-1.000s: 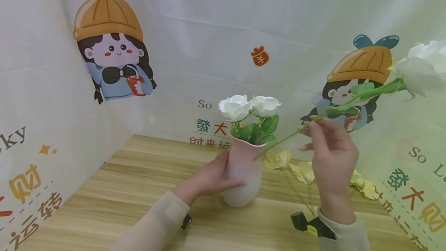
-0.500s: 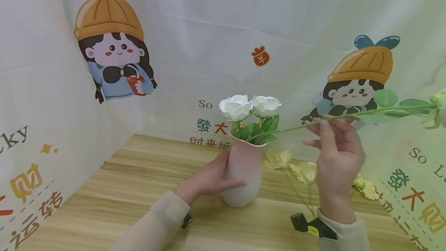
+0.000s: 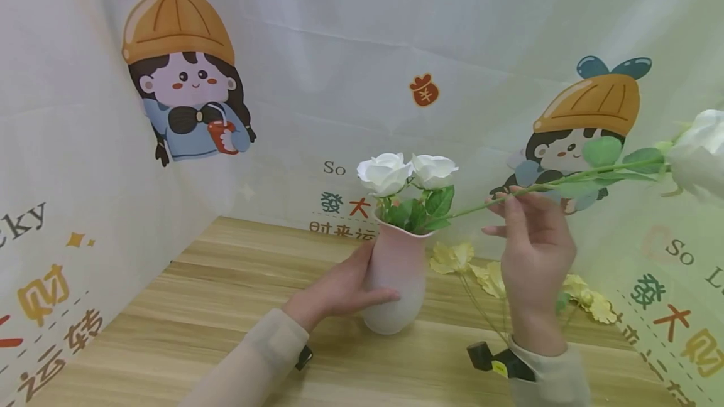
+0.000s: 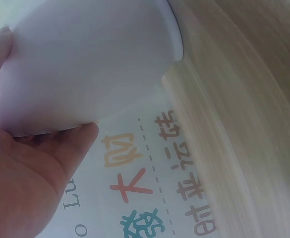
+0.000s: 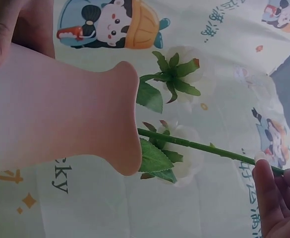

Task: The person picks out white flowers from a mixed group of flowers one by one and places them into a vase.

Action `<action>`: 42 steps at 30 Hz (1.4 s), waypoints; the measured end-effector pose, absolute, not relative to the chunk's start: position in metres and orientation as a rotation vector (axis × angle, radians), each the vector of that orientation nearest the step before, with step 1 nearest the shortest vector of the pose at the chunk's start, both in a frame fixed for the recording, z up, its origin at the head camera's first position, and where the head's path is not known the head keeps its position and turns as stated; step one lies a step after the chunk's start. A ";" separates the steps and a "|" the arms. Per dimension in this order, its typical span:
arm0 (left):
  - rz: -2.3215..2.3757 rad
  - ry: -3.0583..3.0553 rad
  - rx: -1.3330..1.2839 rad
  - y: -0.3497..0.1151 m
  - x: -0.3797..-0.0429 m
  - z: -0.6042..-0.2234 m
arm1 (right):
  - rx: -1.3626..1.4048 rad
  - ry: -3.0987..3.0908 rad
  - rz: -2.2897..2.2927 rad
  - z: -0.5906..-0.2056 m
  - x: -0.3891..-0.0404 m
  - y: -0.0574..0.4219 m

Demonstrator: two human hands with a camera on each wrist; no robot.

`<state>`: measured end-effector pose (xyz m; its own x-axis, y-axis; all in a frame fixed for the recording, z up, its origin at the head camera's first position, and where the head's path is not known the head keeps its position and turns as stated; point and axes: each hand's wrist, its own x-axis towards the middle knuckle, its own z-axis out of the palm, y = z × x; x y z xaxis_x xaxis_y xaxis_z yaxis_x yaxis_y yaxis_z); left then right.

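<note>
A pink-and-white vase (image 3: 396,275) stands upright on the table, two white roses (image 3: 384,174) rising from its wavy mouth. My left hand (image 3: 339,287) grips the vase's side, thumb across the front and fingers behind; the left wrist view shows the hand (image 4: 30,173) curled round it. Between thumb and fingertips, my right hand (image 3: 537,237) pinches the green stem of another white rose (image 3: 701,156), whose bloom leans far right, partly out of frame. In the right wrist view the stem (image 5: 204,147) runs to the vase mouth, its tip hidden behind the rim.
Yellow flowers (image 3: 452,257) on thin stems lie on the wooden table (image 3: 271,250) right of the vase, partly behind my right arm. A printed cloth (image 3: 317,80) hangs round the back and sides. Each wrist carries a black camera (image 3: 481,355).
The right hand has brought the rose stem's lower end from in front of the vase up to its mouth. The bloom dipped, then rose slightly. The left hand keeps its hold.
</note>
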<state>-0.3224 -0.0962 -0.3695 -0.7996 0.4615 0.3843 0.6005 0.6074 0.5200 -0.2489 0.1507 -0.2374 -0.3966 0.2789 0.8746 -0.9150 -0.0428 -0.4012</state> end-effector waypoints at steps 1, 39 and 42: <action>-0.965 -2.620 -0.879 -0.096 -0.322 -0.369 | 0.761 -1.296 1.602 -0.238 -0.249 0.149; -0.999 -2.610 -0.876 -0.097 -0.322 -0.369 | 0.577 -1.958 0.902 -0.281 -0.290 0.109; -0.993 -2.608 -0.881 -0.097 -0.322 -0.369 | 0.588 -1.962 0.899 -0.281 -0.289 0.109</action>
